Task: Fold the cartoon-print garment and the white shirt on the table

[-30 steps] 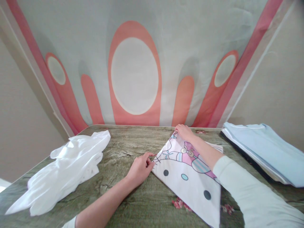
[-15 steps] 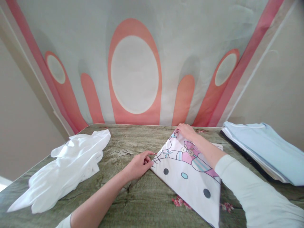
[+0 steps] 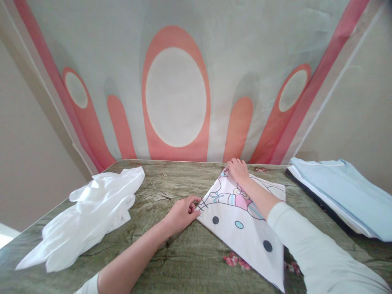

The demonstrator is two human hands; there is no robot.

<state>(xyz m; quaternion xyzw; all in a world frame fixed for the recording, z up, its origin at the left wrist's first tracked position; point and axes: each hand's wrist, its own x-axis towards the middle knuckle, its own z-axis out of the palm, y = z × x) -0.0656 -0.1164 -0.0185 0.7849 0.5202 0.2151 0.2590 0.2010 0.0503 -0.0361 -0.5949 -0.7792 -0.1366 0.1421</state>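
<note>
A folded white cloth with a cartoon print (image 3: 241, 228) lies on the table in front of me, turned at an angle. My left hand (image 3: 183, 212) pinches its near-left corner between thumb and fingers. My right hand (image 3: 238, 170) rests on the far corner of the same cloth, fingers curled over the edge and pressing it down. My right forearm in a pale sleeve lies across the cloth.
A crumpled white garment (image 3: 88, 212) lies at the left on the green wood-grain table (image 3: 171, 261). A stack of folded pale blue cloths (image 3: 339, 192) sits at the right. A grey and pink patterned sheet (image 3: 174, 90) hangs behind the table's far edge.
Both hands stay on the same corners of the printed cloth. The view has shifted slightly, and more of the cloth's far right edge shows.
</note>
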